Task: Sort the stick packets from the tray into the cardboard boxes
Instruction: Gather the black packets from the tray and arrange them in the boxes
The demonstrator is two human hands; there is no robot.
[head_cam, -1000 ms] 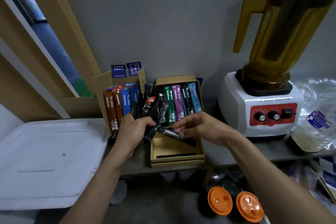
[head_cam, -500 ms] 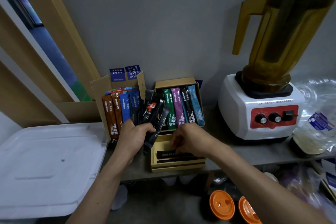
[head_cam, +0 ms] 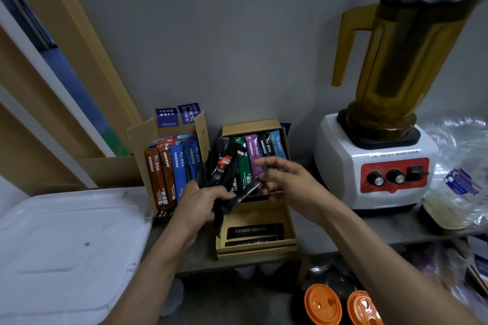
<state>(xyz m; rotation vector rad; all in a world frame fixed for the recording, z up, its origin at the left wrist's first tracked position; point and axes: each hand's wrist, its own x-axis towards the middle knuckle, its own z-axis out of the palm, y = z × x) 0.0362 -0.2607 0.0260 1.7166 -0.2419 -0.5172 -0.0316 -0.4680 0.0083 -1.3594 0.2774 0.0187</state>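
Note:
My left hand [head_cam: 202, 202] grips a fanned bunch of black stick packets [head_cam: 220, 166] between the two boxes. My right hand [head_cam: 286, 183] pinches the top end of one black packet [head_cam: 244, 195] that sticks out of that bunch. The left cardboard box [head_cam: 141, 134] holds brown and blue packets standing upright. The right cardboard box [head_cam: 256, 250] has green, purple, black and light-blue packets leaning in its raised lid, and two black packets [head_cam: 254, 231] lie flat in its base. The white tray [head_cam: 66, 248] at the left shows no packets on it.
A blender [head_cam: 375, 166] with an amber jug stands right of the boxes on the grey shelf [head_cam: 317, 235]. Clear plastic bags [head_cam: 459, 174] lie at the far right. Two orange lids [head_cam: 343, 306] sit below the shelf. The wall is right behind the boxes.
My right hand left a black packet lying flat in the right box's base, then rose back to the bunch and took hold of another black packet. The left hand stayed put.

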